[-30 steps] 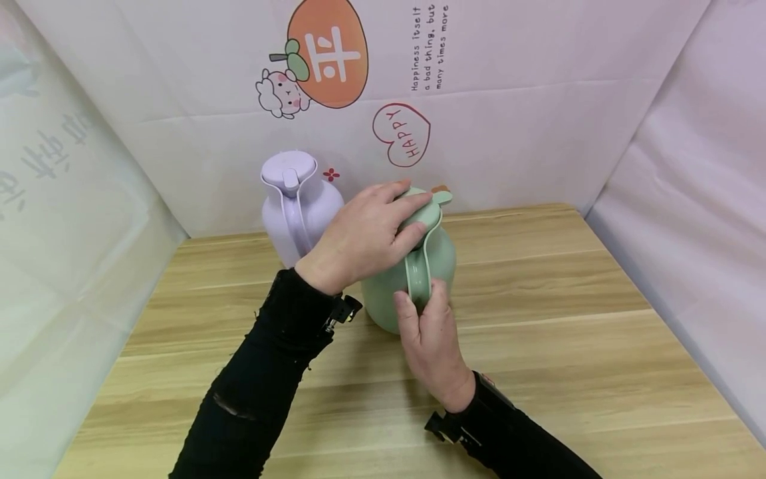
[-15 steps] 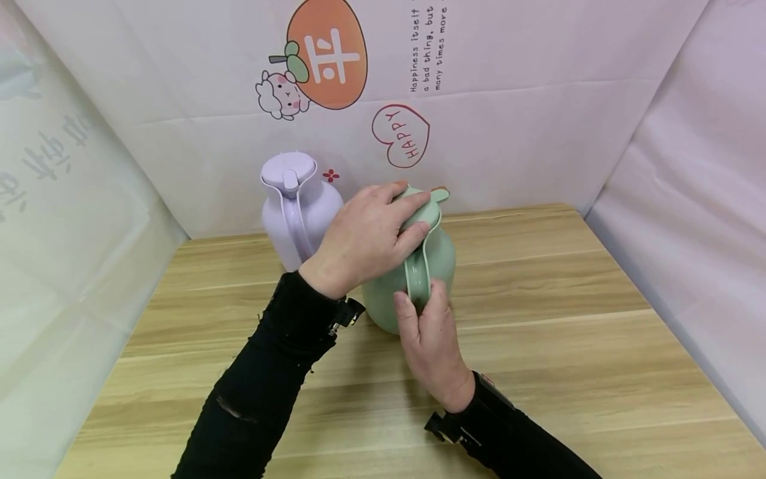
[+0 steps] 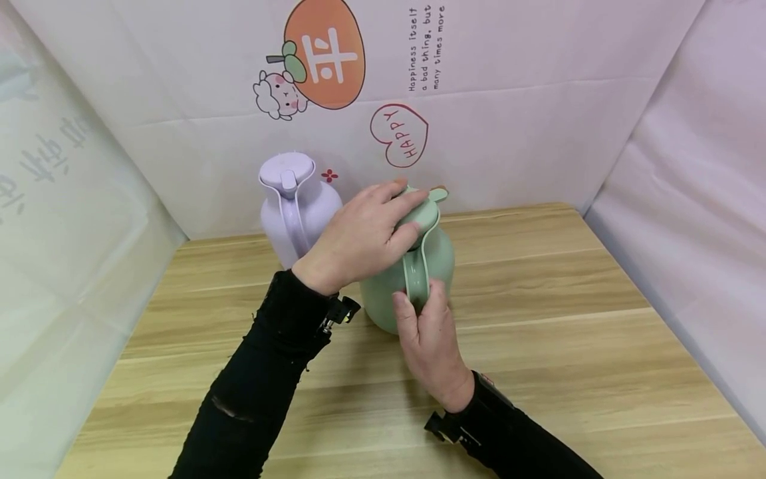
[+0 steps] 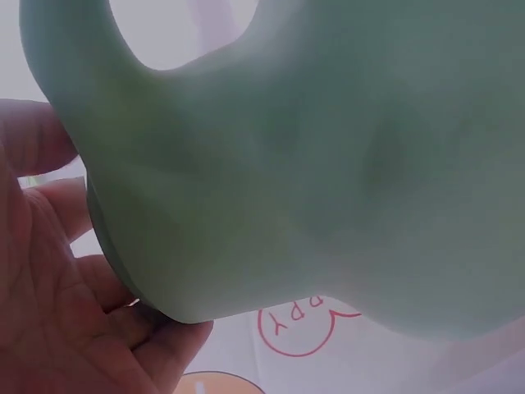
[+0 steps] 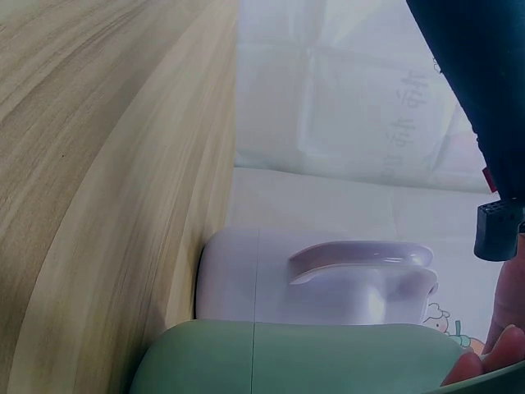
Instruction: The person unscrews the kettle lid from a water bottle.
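Hands (image 3: 433,352) hold green jug (image 3: 441,258), left (image 3: 364,233) seemingly by lid (image 3: 424,214).

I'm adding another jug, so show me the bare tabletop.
Bare: the table between the green jug and right cloth; also between the left sleeve and left cloth. Crowded: around that jug, where the left hand, right hand and lilac jug cluster.

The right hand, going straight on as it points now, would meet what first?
Probably the body of the green jug, behind the handle that the right hand holds; the gap's depth is hard to judge.
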`<action>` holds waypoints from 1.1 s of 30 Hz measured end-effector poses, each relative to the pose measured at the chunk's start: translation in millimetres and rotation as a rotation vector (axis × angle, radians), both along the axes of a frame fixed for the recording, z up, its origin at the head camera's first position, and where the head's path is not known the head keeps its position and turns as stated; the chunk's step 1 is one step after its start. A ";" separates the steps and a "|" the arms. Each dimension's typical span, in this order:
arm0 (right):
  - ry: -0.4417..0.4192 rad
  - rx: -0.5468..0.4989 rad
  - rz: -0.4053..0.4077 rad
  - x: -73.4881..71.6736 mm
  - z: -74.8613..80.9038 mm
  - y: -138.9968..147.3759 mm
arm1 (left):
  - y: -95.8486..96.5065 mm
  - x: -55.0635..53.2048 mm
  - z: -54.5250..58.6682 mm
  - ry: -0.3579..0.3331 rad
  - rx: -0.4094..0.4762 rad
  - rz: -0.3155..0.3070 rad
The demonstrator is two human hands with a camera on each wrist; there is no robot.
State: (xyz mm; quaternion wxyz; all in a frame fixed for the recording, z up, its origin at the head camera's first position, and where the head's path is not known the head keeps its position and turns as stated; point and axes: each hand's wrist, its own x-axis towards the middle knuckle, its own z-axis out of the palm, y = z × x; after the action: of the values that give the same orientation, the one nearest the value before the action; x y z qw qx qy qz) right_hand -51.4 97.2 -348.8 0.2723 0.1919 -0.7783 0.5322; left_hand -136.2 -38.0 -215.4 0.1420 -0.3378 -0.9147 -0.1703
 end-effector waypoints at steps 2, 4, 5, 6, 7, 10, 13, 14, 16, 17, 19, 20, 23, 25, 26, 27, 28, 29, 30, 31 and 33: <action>-0.006 -0.004 0.005 0.1 0.0 -0.1 | -0.1 0.4 0.3 -0.004 -0.011 0.001; -0.010 -0.007 0.008 0.0 -0.2 -0.1 | 0.0 0.5 0.4 -0.004 -0.017 0.003; -0.010 -0.007 0.008 0.2 0.0 -0.2 | 0.0 0.7 0.5 -0.005 -0.019 0.004; -0.008 -0.006 0.006 0.1 -0.1 -0.2 | 0.1 0.7 0.5 -0.004 -0.021 0.006; -0.006 -0.005 0.003 0.0 0.0 -0.4 | 0.1 0.8 0.6 -0.001 -0.022 0.007; -0.004 -0.003 -0.004 0.1 0.3 -0.6 | 0.3 1.1 0.9 0.006 -0.031 0.013; -0.012 -0.003 -0.003 0.3 0.6 -0.8 | 0.9 1.7 1.4 0.016 -0.041 0.022; -0.014 -0.003 -0.003 0.4 0.6 -0.8 | 1.1 1.9 1.5 0.018 -0.044 0.026; -0.017 -0.005 0.000 0.4 0.5 -0.9 | 1.5 2.1 1.5 0.026 -0.050 0.031; -0.017 -0.007 0.003 0.4 0.5 -0.9 | 1.7 2.3 1.5 0.033 -0.052 0.032; -0.015 -0.008 0.004 0.2 0.6 -1.0 | 2.2 2.4 1.4 0.048 -0.055 0.033; -0.014 -0.008 0.005 0.0 0.8 -1.1 | 2.4 2.3 1.2 0.058 -0.055 0.035; -0.012 -0.009 0.004 -0.3 0.8 -1.2 | 3.6 2.9 1.2 0.086 -0.050 0.042; -0.015 -0.007 0.004 -0.5 0.8 -1.1 | 4.2 3.3 1.0 0.098 -0.045 0.052; -0.017 -0.007 0.004 -0.4 0.8 -1.0 | 4.6 3.3 0.9 0.101 -0.042 0.056; -0.019 -0.007 0.003 -0.4 0.9 -0.9 | 4.8 3.6 1.0 0.103 -0.041 0.061; -0.021 -0.006 0.003 -0.3 1.1 -0.8 | 5.0 3.8 0.8 0.104 -0.040 0.064; -0.024 -0.005 0.003 -0.2 1.3 -0.8 | 5.0 3.8 0.7 0.104 -0.039 0.066; -0.027 -0.004 0.003 0.0 1.4 -0.6 | 5.0 3.9 0.5 0.102 -0.038 0.069; -0.029 -0.004 0.003 0.2 1.5 -0.6 | 4.8 3.9 0.3 0.097 -0.036 0.070; -0.033 -0.003 0.004 0.7 1.7 -0.6 | 4.0 3.8 0.1 0.082 -0.027 0.070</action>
State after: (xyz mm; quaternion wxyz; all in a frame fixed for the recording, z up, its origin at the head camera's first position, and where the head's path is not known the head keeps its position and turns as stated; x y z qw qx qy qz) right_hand -50.7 96.6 -347.1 0.2586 0.1841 -0.7817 0.5369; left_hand -132.4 -34.0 -215.3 0.1805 -0.3142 -0.9216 -0.1388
